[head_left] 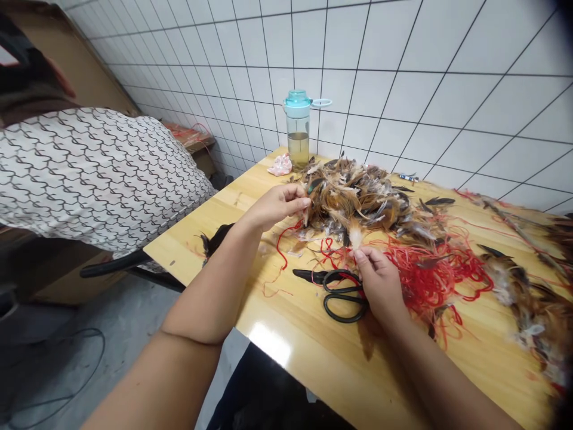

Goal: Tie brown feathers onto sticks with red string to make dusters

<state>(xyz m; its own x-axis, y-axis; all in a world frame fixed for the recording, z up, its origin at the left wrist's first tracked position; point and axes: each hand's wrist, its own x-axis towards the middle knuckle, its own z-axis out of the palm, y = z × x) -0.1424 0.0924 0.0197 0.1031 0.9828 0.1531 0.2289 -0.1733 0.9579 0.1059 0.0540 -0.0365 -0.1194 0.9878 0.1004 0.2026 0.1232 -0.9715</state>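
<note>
My left hand [284, 206] is closed in a pinch at the left edge of a heap of brown, black and white feathers [358, 194]. What lies between its fingertips is too small to make out. In front of the heap, my right hand [380, 280] pinches a pale, fluffy feather [355, 235] between thumb and forefinger. Black-handled scissors [344, 298] lie on the table just left of the right hand, blades pointing left. A tangle of red strings [430, 275] spreads to the right of that hand. One loose red string [281, 248] lies below my left hand.
A bottle with a turquoise lid [298, 128] and a crumpled tissue [280, 165] stand at the back of the wooden table [313, 352], near the tiled wall. More feathers [537, 310] lie at the right. A person in a patterned top [98, 179] is close by on the left.
</note>
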